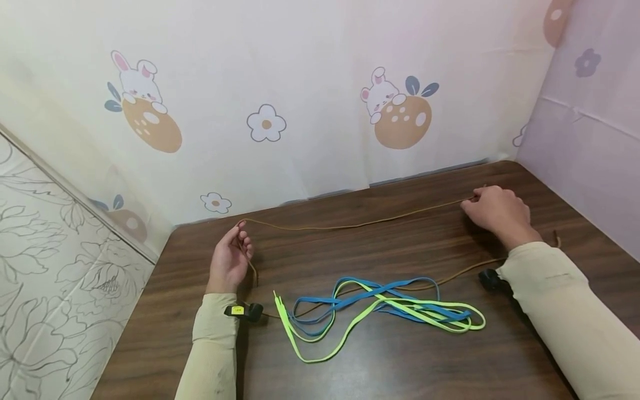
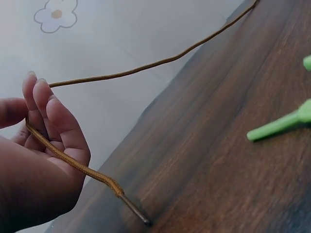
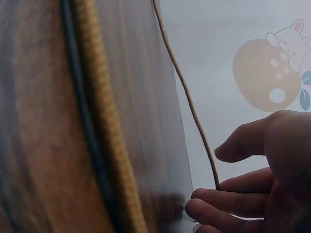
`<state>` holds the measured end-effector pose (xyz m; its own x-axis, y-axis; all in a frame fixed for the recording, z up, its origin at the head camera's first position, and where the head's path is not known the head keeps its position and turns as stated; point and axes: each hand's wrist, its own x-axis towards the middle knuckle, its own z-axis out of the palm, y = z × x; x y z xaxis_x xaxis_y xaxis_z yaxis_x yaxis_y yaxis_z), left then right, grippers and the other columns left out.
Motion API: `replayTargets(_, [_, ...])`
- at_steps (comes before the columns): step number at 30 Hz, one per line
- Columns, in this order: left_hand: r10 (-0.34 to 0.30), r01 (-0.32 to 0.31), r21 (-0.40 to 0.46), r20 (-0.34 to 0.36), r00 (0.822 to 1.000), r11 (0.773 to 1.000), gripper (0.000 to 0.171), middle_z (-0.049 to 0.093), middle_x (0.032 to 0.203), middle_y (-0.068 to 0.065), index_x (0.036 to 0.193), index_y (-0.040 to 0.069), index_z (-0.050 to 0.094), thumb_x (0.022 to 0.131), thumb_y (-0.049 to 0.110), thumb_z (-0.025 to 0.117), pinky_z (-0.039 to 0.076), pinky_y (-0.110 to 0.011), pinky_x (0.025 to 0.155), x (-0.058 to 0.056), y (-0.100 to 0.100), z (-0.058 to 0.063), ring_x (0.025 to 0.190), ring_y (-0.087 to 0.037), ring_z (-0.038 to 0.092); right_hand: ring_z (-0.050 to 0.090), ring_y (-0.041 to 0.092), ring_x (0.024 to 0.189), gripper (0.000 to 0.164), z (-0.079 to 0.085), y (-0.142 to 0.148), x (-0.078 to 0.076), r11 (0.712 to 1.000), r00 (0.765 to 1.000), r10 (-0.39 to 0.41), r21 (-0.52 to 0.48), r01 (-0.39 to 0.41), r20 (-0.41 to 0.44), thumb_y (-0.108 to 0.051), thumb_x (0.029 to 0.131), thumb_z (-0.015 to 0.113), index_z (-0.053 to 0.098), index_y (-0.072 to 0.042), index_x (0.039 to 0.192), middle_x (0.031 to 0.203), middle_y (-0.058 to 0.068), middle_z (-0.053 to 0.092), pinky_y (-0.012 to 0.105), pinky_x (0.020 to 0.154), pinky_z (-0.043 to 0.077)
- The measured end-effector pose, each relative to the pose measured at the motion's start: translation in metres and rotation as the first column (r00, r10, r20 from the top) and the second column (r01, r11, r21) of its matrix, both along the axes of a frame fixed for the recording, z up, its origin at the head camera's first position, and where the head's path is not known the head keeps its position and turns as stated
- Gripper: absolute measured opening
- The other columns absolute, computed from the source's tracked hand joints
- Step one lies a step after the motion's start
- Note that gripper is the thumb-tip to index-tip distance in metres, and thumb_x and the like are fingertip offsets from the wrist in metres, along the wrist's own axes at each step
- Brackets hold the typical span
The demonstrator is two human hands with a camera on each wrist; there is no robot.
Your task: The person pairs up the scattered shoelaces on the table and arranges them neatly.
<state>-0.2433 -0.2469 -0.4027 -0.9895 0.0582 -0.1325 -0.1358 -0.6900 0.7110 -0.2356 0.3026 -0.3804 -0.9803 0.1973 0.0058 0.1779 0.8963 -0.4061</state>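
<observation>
A thin brown shoelace [image 1: 320, 228] stretches between the two hands near the back of the table. My left hand [image 1: 231, 261] pinches it between thumb and fingers. Its end, with a dark tip [image 2: 136, 209], hangs down past the palm. At the other end, my right hand [image 1: 497, 214] is over the lace with the palm turned down. In the right wrist view the thumb stands apart from the fairly straight fingers [image 3: 243, 203], and the brown shoelace [image 3: 194, 114] passes behind them. A short bit of lace shows beyond that hand.
A blue shoelace [image 1: 345, 303] and a neon yellow-green shoelace [image 1: 350, 328] lie loosely looped at the table's front middle. Another brown lace [image 1: 462, 272] runs beneath them toward the right forearm. The wooden table [image 1: 400, 366] meets a patterned wall covering [image 1: 320, 161] at the back.
</observation>
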Motion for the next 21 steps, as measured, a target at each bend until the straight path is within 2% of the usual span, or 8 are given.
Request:
replayTargets(5, [-0.011,0.01,-0.047,-0.028,1.0,0.999,0.021,0.061,0.074,0.001,0.112,0.006,0.055,0.098,0.018,0.047,0.043,-0.023,0.064,-0.002,0.001,0.001,0.068,-0.012,0.054,0.044,0.054,0.1,0.066,-0.002,0.002,0.001,0.999,0.999,0.031,0.018,-0.032,0.043,-0.045,0.089,0.046,0.041,0.001,0.136,0.131,0.034,0.038,0.058,0.068,0.039])
replayTargets(8, [-0.013,0.011,-0.081,-0.019,1.0,0.997,0.022,0.06,0.075,0.001,0.115,0.005,0.052,0.098,0.018,0.047,0.043,-0.023,0.064,-0.003,0.001,0.002,0.07,-0.012,0.053,0.044,0.054,0.099,0.067,-0.004,0.001,0.002,0.999,0.997,0.046,0.014,-0.047,0.059,-0.046,0.09,0.046,0.04,0.002,0.136,0.132,0.035,0.036,0.059,0.068,0.039])
replayTargets(16, [-0.04,0.038,-0.169,-0.008,0.999,0.985,0.029,0.057,0.077,0.002,0.123,0.003,0.045,0.098,0.018,0.045,0.043,-0.023,0.064,-0.007,-0.003,0.006,0.071,-0.011,0.052,0.044,0.054,0.098,0.067,-0.005,0.0,0.003,0.999,0.997,0.045,0.022,-0.047,0.056,-0.046,0.09,0.045,0.041,0.002,0.136,0.131,0.035,0.037,0.058,0.069,0.039])
replayTargets(21, [-0.055,0.043,-0.316,-0.029,0.998,0.948,0.024,0.056,0.079,0.001,0.118,0.003,0.047,0.099,0.017,0.044,0.042,-0.024,0.064,-0.008,-0.003,0.013,0.071,-0.01,0.053,0.049,0.049,0.091,0.067,-0.003,0.0,0.002,0.998,0.997,0.053,0.031,-0.054,0.049,-0.046,0.09,0.046,0.041,0.002,0.136,0.13,0.035,0.038,0.052,0.061,0.041])
